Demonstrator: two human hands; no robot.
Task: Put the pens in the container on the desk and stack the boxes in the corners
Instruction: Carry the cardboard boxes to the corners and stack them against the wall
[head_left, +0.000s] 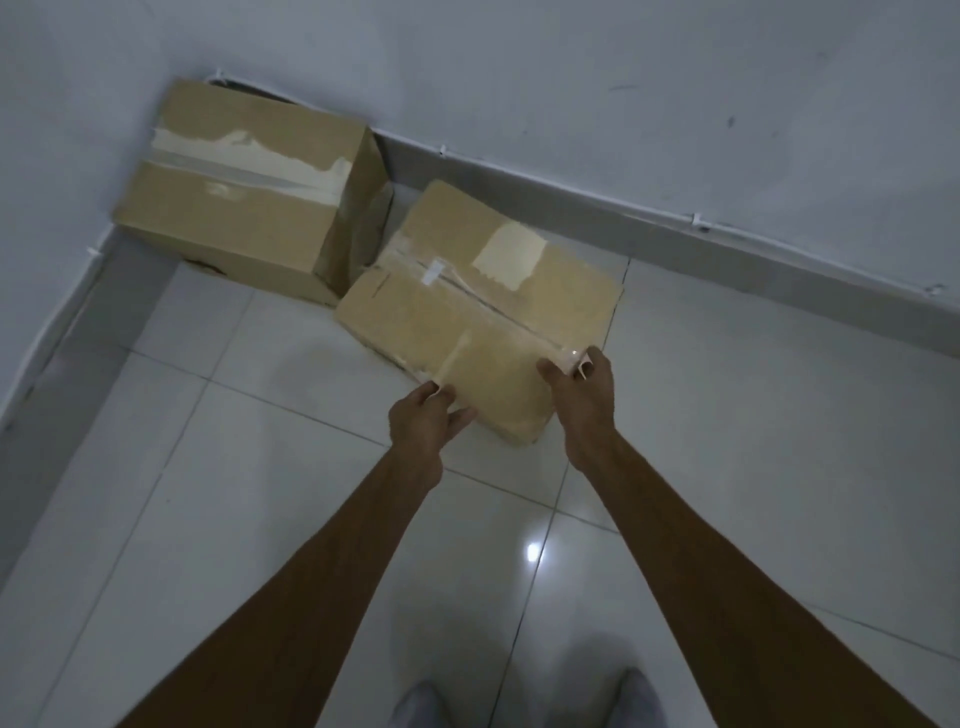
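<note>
We hold the flat box (478, 312) on the floor, just right of the corner box (249, 192) | left hand (423, 421), right hand (584, 395): fingers closed on its near corners | likely light, stiff cardboard, slick tape; grip cardboard edges.

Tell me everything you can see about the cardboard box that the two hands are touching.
The nearer box is flat brown cardboard, closed, with clear tape along its top seam and a pale torn patch. It lies on the tiled floor, turned at an angle, beside the larger box in the corner. The left hand and right hand grip its near edge.
</note>
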